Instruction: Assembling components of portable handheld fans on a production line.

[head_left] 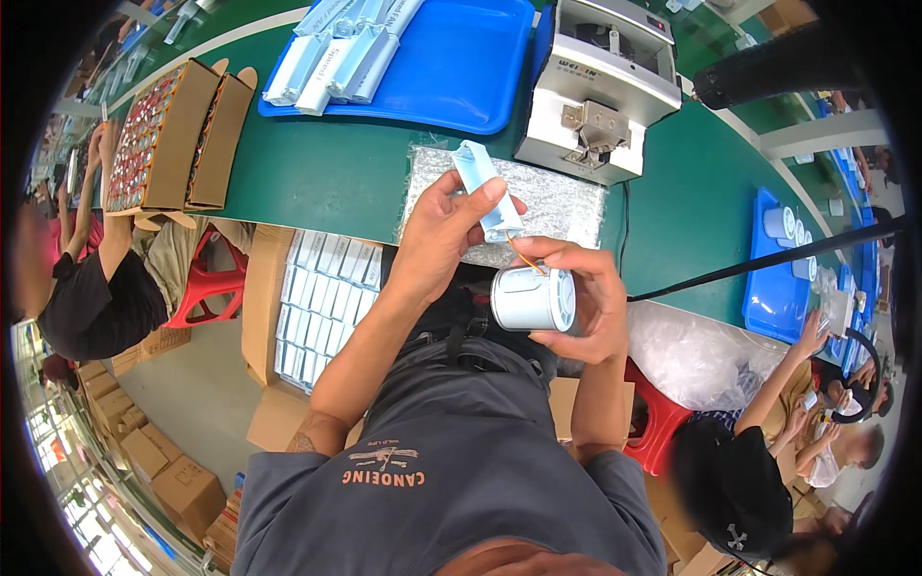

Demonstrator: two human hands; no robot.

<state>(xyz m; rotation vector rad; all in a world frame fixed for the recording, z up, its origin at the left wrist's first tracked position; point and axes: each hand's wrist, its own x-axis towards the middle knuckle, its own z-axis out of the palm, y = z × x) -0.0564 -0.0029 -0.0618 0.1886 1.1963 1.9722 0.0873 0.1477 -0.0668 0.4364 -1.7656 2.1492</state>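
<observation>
My left hand (451, 226) grips a light blue plastic handle shell (477, 182), tilted, with its open hollow side partly showing. Fingers of my right hand (591, 298) wrap around a light blue round motor housing (526, 300), its grilled end turned to the right. Thin orange and dark wires (520, 253) run from the lower end of the shell to the housing. Both parts are held above the near table edge, over a sheet of clear bubble wrap (552, 200).
A blue tray (461, 91) holds several light blue handle pieces. Beside it stands a metal benchtop machine (605, 96). Cardboard boxes of small cylinders (158, 144) are at the left. Another blue tray (773, 293) with round housings lies right, near a black bar (768, 259). Co-workers sit both sides.
</observation>
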